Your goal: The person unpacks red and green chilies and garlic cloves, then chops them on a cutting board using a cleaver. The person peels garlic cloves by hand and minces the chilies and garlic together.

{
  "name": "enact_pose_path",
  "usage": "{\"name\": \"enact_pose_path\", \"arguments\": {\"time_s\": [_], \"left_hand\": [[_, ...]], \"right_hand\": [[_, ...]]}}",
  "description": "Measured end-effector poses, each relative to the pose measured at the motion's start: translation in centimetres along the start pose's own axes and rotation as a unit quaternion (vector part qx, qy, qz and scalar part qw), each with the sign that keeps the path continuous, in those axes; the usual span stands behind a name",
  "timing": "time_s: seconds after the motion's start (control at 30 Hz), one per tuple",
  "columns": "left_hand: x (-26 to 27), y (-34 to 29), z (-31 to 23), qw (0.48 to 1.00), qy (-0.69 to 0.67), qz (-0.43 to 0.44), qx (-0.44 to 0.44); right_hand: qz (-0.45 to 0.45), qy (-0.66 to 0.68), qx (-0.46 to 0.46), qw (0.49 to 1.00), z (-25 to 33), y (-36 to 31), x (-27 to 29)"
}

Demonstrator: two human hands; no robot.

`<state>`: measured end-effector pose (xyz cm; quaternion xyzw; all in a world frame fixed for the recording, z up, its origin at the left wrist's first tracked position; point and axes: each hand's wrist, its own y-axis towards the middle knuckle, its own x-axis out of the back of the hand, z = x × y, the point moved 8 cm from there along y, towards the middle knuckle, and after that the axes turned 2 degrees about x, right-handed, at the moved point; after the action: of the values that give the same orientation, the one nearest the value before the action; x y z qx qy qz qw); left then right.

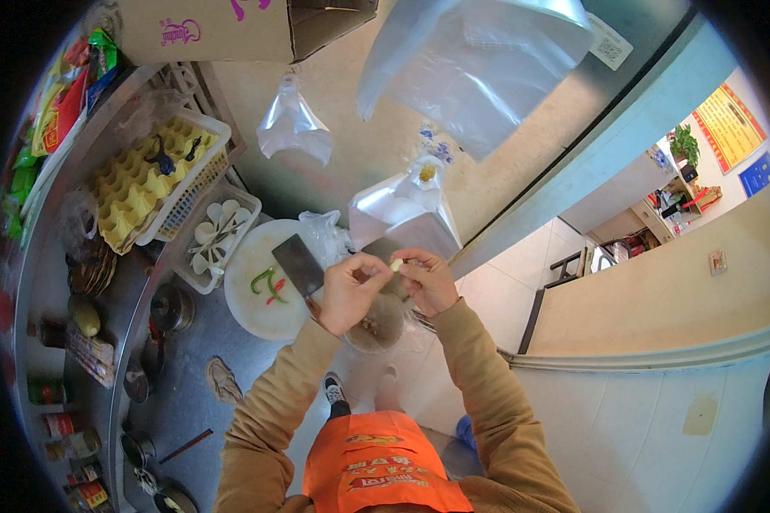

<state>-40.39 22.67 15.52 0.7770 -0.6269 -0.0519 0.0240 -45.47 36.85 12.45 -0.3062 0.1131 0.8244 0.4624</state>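
My right hand [428, 280] pinches a small pale garlic clove [396, 265] between thumb and fingertips. Facing it, my left hand [351, 291] is closed in a pinch, its fingertips at the clove's left side. Under my hands is a round, pale container [375, 332] with small scraps in it, partly hidden. To the left lies a round white chopping board [252, 248] bearing green chili peppers [265, 280] and red pepper pieces [276, 292]. A cleaver [298, 265] rests on the board's right side; my left hand covers its handle end.
A white basket [205, 167] with yellow egg trays and a clear bin [239, 224] of white spoons stand at the upper left. Plastic bags [406, 209] hang on the wall ahead. A lidded pot [171, 308] and a cloth [222, 379] lie on the metal counter [192, 406].
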Motion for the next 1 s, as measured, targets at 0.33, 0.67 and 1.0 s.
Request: {"name": "enact_pose_path", "arguments": {"time_s": [0.33,0.67,1.0], "left_hand": [[-1.1,-1.2,0.5,0.958,0.248,0.022,-0.145],[18.4,-5.5,22.4,0.898,0.396,-0.137,0.137],[23.6,-4.3,18.7,0.851,0.499,-0.152,0.066]], "right_hand": [[-0.081,-0.060,-0.097,0.990,-6.2,0.3,4.0],[-0.144,0.054,-0.245,0.957,-20.0,-0.7,7.2],[-0.057,0.169,-0.170,0.969,-14.2,0.7,2.5]]}}
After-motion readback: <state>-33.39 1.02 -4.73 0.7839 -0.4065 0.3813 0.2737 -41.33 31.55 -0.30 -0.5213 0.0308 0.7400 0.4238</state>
